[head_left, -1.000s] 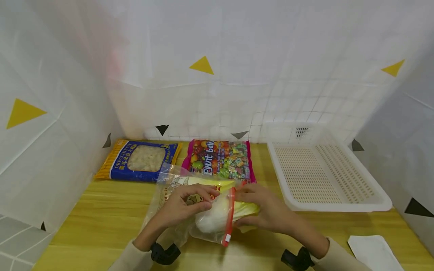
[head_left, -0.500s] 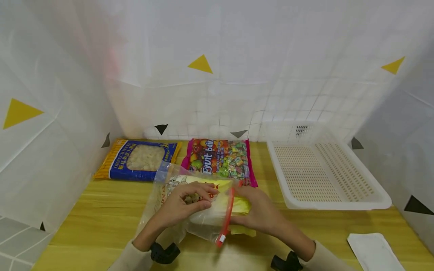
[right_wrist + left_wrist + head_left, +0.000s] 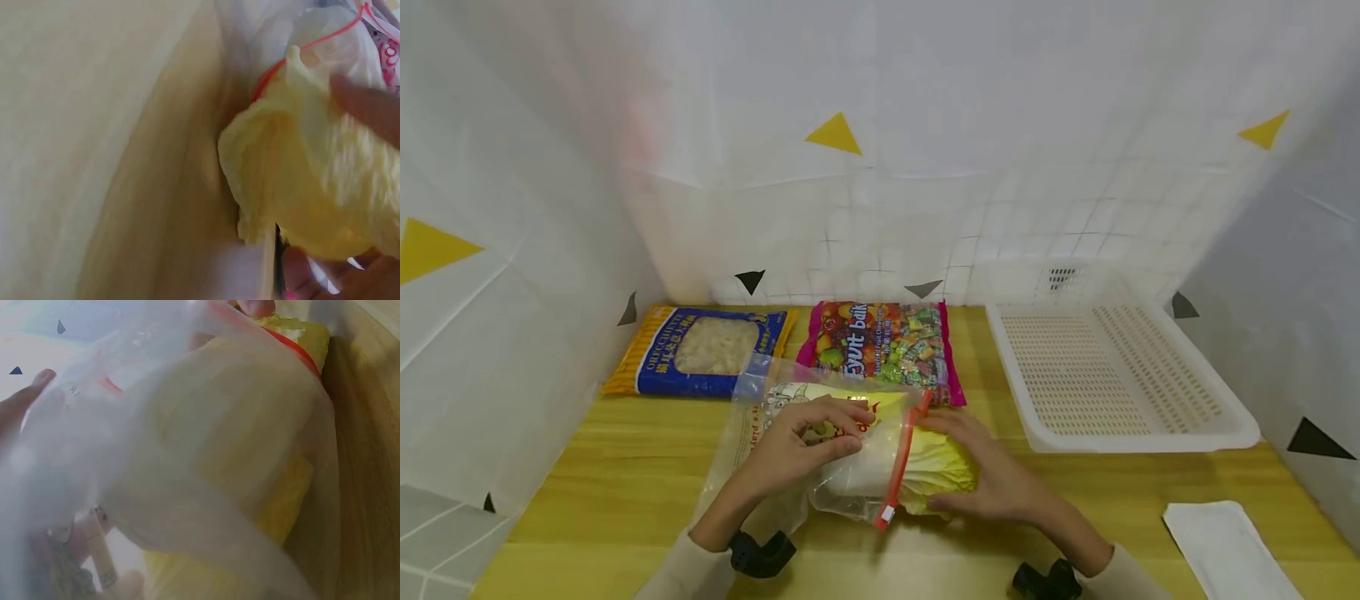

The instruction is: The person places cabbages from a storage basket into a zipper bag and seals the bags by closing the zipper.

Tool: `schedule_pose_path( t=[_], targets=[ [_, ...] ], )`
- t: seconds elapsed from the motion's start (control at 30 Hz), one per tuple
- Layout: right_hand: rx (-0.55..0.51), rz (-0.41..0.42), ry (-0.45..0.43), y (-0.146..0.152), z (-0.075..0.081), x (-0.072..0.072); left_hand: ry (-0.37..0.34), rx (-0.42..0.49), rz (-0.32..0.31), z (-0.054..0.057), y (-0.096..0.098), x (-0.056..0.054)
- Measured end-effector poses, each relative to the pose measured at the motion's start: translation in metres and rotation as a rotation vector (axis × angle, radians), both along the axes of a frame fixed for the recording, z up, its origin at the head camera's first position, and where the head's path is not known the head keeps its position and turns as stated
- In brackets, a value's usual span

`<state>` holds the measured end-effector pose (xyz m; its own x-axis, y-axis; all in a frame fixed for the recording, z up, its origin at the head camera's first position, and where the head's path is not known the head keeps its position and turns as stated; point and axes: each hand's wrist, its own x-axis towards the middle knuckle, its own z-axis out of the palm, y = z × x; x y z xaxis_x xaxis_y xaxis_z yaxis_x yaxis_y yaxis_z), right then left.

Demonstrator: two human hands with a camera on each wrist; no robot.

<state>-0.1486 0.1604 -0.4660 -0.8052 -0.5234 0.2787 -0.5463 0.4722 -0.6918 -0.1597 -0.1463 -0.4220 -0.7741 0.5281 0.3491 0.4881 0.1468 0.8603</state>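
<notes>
A napa cabbage point(image 3: 936, 471) lies on its side, its white base inside a clear zip bag point(image 3: 846, 500) and its yellow leafy end out through the red-edged mouth. My right hand point(image 3: 1000, 475) grips the leafy end, fingers on the far side and thumb on the near side. In the right wrist view the leaves point(image 3: 281, 169) spread between thumb and fingers. My left hand point(image 3: 812, 442) is bent over the bag, holding its film. Beneath that hand shows a yellow and white printed pack point(image 3: 887, 408) with red letters. Bag film point(image 3: 187, 437) fills most of the left wrist view.
Behind the bag lie a blue and yellow orecchiette pasta pack point(image 3: 715, 346) and a pink-edged bag of fruit chews point(image 3: 880, 346). A white slotted basket point(image 3: 1037, 442) stands at the back right. Near the right front is a white packet point(image 3: 1228, 546). White cloth walls point(image 3: 925, 100) enclose the table.
My right hand has shifted along the cabbage toward its leafy end, baring more yellow leaves. The bag's red edge has moved slightly left. The left hand keeps nearly the same place.
</notes>
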Motion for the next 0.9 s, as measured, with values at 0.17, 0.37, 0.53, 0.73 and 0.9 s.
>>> schedule_pose_path(
  t=[0.17, 0.37, 0.53, 0.73, 0.9],
  targets=[
    [-0.135, 0.022, -0.033, -0.006, 0.000, -0.002, 0.011, -0.015, 0.011, 0.000, 0.000, 0.000],
    [-0.373, 0.099, -0.054, -0.016, 0.003, 0.000, 0.015, -0.031, 0.018, 0.001, -0.001, 0.001],
    [-0.406, 0.063, -0.164, -0.019, 0.005, 0.001, 0.008, -0.033, 0.022, 0.003, -0.004, 0.001],
    [-0.385, 0.137, -0.117, -0.021, 0.004, -0.002, 0.001, -0.043, -0.001, 0.004, -0.004, 0.000],
    [-0.328, 0.034, 0.028, -0.034, 0.006, 0.001, 0.043, -0.016, -0.014, 0.004, -0.001, 0.001]
  ],
)
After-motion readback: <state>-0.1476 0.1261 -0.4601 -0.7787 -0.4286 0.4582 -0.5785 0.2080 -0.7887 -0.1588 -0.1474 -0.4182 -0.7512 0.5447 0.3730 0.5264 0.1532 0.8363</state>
